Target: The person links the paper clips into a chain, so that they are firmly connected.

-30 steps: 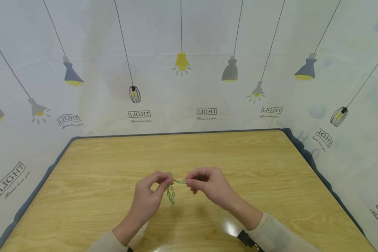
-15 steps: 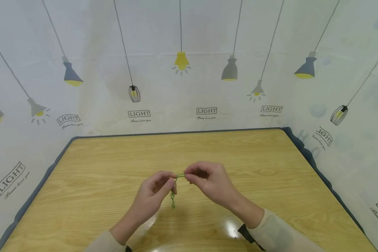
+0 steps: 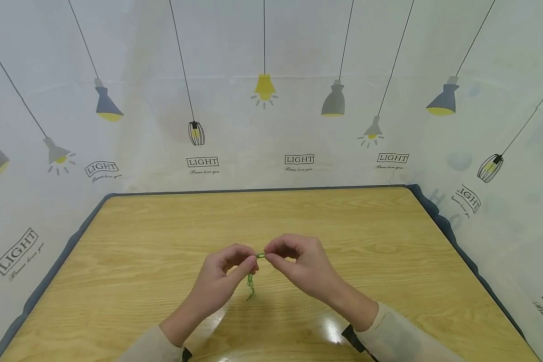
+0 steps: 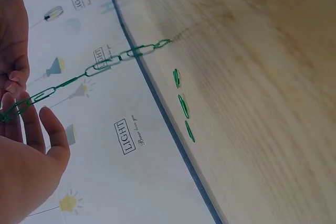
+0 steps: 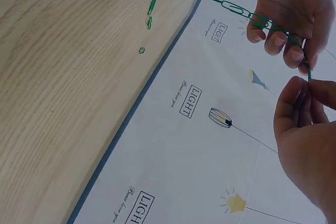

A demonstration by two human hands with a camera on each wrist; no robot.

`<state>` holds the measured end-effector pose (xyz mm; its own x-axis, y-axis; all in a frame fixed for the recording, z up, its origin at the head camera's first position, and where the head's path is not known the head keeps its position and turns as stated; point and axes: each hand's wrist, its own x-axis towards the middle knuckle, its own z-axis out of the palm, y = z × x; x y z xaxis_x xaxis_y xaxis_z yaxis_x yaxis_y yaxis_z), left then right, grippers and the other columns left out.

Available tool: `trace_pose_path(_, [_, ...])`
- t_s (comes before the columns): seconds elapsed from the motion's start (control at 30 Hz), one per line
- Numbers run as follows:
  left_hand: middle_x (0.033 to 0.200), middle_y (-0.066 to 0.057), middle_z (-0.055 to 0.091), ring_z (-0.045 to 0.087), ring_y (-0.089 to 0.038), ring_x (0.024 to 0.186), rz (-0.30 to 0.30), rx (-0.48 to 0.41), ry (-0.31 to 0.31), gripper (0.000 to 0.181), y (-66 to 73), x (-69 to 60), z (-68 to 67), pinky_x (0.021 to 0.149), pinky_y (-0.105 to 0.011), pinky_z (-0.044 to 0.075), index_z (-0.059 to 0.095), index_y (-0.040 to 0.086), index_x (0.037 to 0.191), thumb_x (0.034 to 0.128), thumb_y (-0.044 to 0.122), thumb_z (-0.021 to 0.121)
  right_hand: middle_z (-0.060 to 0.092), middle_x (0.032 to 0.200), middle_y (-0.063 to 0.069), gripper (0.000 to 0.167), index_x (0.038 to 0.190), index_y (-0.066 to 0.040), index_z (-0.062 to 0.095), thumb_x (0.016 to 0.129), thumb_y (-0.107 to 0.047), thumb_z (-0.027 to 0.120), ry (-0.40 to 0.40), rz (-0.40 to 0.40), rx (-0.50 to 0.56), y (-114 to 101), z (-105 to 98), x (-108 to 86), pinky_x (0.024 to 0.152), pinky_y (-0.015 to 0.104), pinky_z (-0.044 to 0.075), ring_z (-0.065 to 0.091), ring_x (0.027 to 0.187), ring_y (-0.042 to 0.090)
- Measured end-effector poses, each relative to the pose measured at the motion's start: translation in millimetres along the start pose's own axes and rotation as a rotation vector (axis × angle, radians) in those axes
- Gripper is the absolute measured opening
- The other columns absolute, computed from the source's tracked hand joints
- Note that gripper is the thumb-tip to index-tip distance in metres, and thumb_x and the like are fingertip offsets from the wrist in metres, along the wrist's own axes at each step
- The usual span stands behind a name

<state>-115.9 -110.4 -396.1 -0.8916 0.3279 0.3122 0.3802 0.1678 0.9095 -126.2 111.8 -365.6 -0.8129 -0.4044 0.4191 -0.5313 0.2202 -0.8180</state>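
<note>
A: whats w/ the hands rn?

B: L hand point(image 3: 223, 279) pinches a green paper clip chain point(image 3: 251, 285), R hand point(image 3: 306, 262) pinches the green clip point(image 3: 260, 255) btwn the two. cant tell if that 1's hooked on tbh

A: k, n where?

B: up over the tabletop point(image 3: 276, 216), abt midway btwn its L n R edges, chain dangling below L hand. wrist views also show 3 loose clips point(image 4: 183, 106) in a row on the tabletop, short of its far edge

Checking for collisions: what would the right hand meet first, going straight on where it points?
Probably the left hand, its fingertips just past the green paper clip the right hand pinches; exact depth is unclear.
</note>
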Motion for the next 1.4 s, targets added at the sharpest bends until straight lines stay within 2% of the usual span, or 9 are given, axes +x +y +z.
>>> trace_pose_path(0.2, [0.093,-0.004,0.077,0.072,-0.01,0.087,0.016,0.054,0.03,0.012,-1.9,-1.1,0.6,0.09,-0.03,0.06,0.075,0.012,0.105,0.1079,0.017,0.064,0.08,0.098,0.008,0.005,0.103,-0.005,0.077,0.099,-0.005,0.074,-0.018,0.014,0.001,4.0,2.0,-1.0,0.081,0.028,0.065,0.077,0.089,0.024])
trace_pose_path(0.43, [0.092,-0.002,0.078,0.073,-0.011,0.087,-0.005,0.101,0.085,0.013,-5.7,-1.1,-2.0,0.088,-0.028,0.06,0.076,0.012,0.105,0.1075,0.019,0.065,0.079,0.104,0.008,0.011,0.11,-0.007,0.077,0.104,-0.014,0.07,-0.078,0.058,-0.009,14.0,0.7,3.6,0.086,0.031,0.064,0.073,0.092,0.011])
trace_pose_path(0.57, [0.094,-0.002,0.078,0.074,-0.013,0.088,-0.038,0.102,0.095,0.015,-5.1,-1.3,-3.3,0.087,-0.029,0.061,0.076,0.01,0.107,0.1076,0.021,0.065,0.078,0.111,0.006,0.021,0.121,-0.01,0.074,0.109,-0.024,0.062,-0.116,0.139,-0.043,29.1,-3.2,9.1,0.087,0.029,0.061,0.073,0.097,0.016])
trace_pose_path(0.7, [0.094,-0.001,0.078,0.074,-0.011,0.088,-0.049,0.11,0.101,0.013,-4.4,-2.9,-4.0,0.088,-0.029,0.061,0.076,0.012,0.107,0.107,0.021,0.066,0.075,0.111,0.003,0.027,0.131,-0.014,0.07,0.109,-0.028,0.064,-0.22,0.211,-0.099,53.4,-1.1,16.2,0.084,0.029,0.059,0.069,0.096,0.013])
trace_pose_path(0.83, [0.094,-0.002,0.078,0.074,-0.012,0.089,-0.049,0.117,0.107,0.012,-6.1,-5.2,-4.9,0.09,-0.028,0.06,0.075,0.013,0.108,0.1068,0.02,0.066,0.071,0.115,0.009,0.031,0.134,-0.014,0.069,0.105,-0.025,0.07,-0.357,0.263,-0.138,80.2,6.3,20.9,0.084,0.032,0.057,0.065,0.097,0.015])
trace_pose_path(1.0, [0.096,-0.007,0.078,0.074,-0.013,0.089,-0.048,0.113,0.105,0.012,-7.3,-7.3,-5.6,0.092,-0.027,0.059,0.075,0.012,0.108,0.1069,0.019,0.066,0.069,0.123,0.007,0.04,0.136,-0.018,0.07,0.098,-0.024,0.08,-0.449,0.342,-0.188,102.7,17.8,25.2,0.095,0.039,0.057,0.064,0.109,0.017])
trace_pose_path(1.17, [0.099,-0.004,0.078,0.073,-0.01,0.092,-0.072,0.107,0.103,0.011,-7.3,-9.3,-5.2,0.096,-0.028,0.057,0.075,0.013,0.107,0.1063,0.02,0.067,0.067,0.12,-0.003,0.037,0.13,-0.029,0.076,0.094,-0.028,0.084,-0.516,0.328,-0.248,112.3,26.5,29.9,0.098,0.036,0.054,0.06,0.111,0.013])
trace_pose_path(1.3, [0.101,0.001,0.078,0.073,-0.009,0.094,-0.087,0.122,0.106,0.013,-7.0,-10.4,-5.4,0.097,-0.028,0.057,0.076,0.012,0.108,0.1065,0.02,0.066,0.063,0.117,-0.006,0.029,0.121,-0.034,0.08,0.093,-0.03,0.085,-0.559,0.301,-0.278,113.8,28.3,31.1,0.089,0.028,0.048,0.054,0.103,0.01])
trace_pose_path(1.4, [0.1,-0.001,0.078,0.073,-0.009,0.093,-0.082,0.135,0.109,0.014,-6.5,-10.7,-5.8,0.097,-0.027,0.057,0.076,0.009,0.109,0.1065,0.019,0.066,0.059,0.114,-0.006,0.026,0.118,-0.034,0.082,0.093,-0.03,0.085,-0.571,0.298,-0.272,113.9,28.2,30.7,0.083,0.025,0.043,0.049,0.097,0.011])
